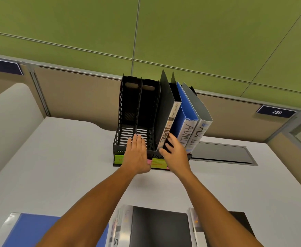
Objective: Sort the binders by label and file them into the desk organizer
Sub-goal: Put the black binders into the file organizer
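A black desk organizer [128, 111] with several upright slots stands at the back of the desk. Its two left slots hold nothing. A black binder [165, 111] with "FINANCE" on its spine stands in the third slot, and my right hand [175, 151] grips its lower spine edge. To its right lean a blue binder [182, 114] and a grey binder [198, 111], both with "ADMIN" spines. My left hand [137, 154] lies flat, fingers spread, against the organizer's front lip. Green and pink sticky labels [157, 164] run along the organizer's base.
At the near edge lie a blue binder [28, 230], a black binder [160, 227] and another dark binder [242, 223]. A grey cable hatch [223, 154] sits in the desk to the organizer's right. Beige partition panels with number plates 249 and 250 back the desk.
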A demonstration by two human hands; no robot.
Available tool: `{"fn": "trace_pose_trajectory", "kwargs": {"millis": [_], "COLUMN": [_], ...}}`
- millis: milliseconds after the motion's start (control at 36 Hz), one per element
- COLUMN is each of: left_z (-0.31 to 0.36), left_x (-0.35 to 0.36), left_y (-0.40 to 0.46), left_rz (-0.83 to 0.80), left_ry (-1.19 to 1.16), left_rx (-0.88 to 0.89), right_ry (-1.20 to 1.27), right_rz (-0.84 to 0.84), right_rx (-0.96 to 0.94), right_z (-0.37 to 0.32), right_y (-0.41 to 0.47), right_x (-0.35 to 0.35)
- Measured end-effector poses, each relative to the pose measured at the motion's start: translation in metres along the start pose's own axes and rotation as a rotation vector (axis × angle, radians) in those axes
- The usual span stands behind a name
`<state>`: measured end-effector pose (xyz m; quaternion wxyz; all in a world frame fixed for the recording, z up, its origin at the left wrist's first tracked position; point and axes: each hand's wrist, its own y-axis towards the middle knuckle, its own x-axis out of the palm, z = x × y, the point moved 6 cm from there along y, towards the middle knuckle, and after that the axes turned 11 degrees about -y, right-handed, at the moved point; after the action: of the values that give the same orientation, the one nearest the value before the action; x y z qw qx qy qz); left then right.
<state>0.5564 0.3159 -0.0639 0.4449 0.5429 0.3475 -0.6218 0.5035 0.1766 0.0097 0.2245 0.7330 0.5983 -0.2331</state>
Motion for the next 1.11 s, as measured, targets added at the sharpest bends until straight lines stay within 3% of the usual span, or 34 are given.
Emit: {"fn": "trace_pose_trajectory", "kwargs": {"millis": [83, 250, 472, 750, 944, 1111], "left_z": [-0.001, 0.027, 0.094, 0.176, 0.219, 0.249], "left_x": [-0.002, -0.020, -0.001, 0.041, 0.063, 0.082], "left_y": [-0.004, -0.044, -0.126, -0.208, -0.251, -0.285], "left_rz": [-0.031, 0.058, -0.005, -0.133, -0.262, -0.343], "left_ry": [-0.001, -0.131, -0.407, -0.552, -0.738, -0.906], "left_rx": [0.015, -0.003, 0.011, 0.004, -0.078, -0.183], "right_ry": [0.014, -0.013, -0.009, -0.070, -0.271, -0.565], "right_rz": [-0.025, 0.014, 0.062, 0.158, 0.120, -0.046], "right_rx": [0.018, 0.044, 0.193, 0.346, 0.410, 0.519], "right_z": [0.011, 0.043, 0.114, 0.190, 0.234, 0.275], "right_y": [-0.027, -0.089, -0.192, -0.283, -0.323, -0.356], "right_x": [-0.009, -0.042, -0.090, -0.147, -0.167, -0.159]}}
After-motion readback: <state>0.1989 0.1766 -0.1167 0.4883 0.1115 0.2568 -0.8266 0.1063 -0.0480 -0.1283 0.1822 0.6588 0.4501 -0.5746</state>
